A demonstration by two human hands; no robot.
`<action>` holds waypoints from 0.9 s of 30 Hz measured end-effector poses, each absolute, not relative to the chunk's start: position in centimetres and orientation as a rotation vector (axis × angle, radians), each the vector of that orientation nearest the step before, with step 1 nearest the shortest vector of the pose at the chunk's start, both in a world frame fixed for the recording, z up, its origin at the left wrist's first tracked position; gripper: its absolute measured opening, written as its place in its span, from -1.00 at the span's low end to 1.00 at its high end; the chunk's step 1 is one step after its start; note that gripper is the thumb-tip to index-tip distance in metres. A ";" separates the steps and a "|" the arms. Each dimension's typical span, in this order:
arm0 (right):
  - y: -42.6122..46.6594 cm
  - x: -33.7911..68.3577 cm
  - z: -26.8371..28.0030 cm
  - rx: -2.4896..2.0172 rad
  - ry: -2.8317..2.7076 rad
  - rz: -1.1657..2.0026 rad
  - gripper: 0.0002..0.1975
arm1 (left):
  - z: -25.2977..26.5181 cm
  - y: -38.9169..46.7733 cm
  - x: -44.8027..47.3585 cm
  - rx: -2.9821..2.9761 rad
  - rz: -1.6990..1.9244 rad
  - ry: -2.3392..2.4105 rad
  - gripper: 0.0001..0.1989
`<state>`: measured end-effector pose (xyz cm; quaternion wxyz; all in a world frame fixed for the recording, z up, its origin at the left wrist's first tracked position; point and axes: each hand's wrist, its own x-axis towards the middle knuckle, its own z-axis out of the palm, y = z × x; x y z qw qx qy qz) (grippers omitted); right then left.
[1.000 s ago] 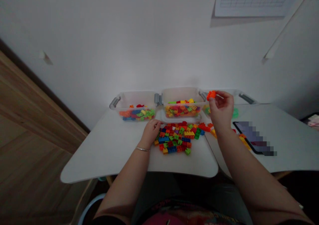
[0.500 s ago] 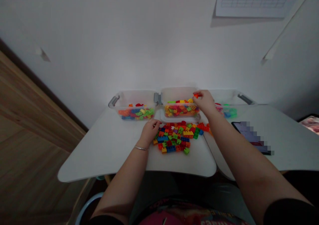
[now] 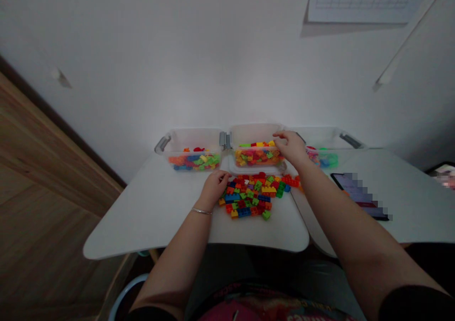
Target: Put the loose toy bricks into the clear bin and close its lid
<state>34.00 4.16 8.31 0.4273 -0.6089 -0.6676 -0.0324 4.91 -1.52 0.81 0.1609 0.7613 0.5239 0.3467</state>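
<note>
Pale wall [image 3: 142, 51] stands behind the white table [image 3: 149, 217], where the left box [image 3: 194, 138], the middle box [image 3: 258, 134] and the right box [image 3: 320, 138] make one row. The right hand [image 3: 292, 147] is above the right end of the middle box, with thumb and finger parted, so it is open. Loose toy bricks [image 3: 249, 198] of many colours lie on the table before this box. The left hand [image 3: 215, 187] rests at their left edge, fingers bent; I cannot tell whether it grips something.
</note>
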 end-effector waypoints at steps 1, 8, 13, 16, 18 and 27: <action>3.9 34.0 8.3 -1.469 -1.677 -0.082 -0.70 | 0.8 -1.5 4.9 2.171 0.992 1.494 -0.74; -1.6 32.4 7.5 -1.134 -1.604 -0.350 -0.82 | 0.8 -1.5 4.9 2.159 0.997 1.494 -0.75; -3.8 30.9 4.4 -1.126 -1.888 -0.158 -0.80 | 0.7 -1.6 5.0 2.140 1.001 1.496 -0.74; -3.7 30.6 2.5 -1.288 -2.004 -0.044 -0.73 | 0.8 -1.6 5.0 2.120 1.000 1.505 -0.74; -3.5 30.4 1.7 -1.412 -2.050 0.007 -0.70 | 0.8 -1.7 5.0 2.113 1.005 1.497 -0.75; -3.7 29.6 1.6 -1.743 -2.140 0.029 -0.60 | 0.3 -1.3 5.0 2.120 1.008 1.496 -0.76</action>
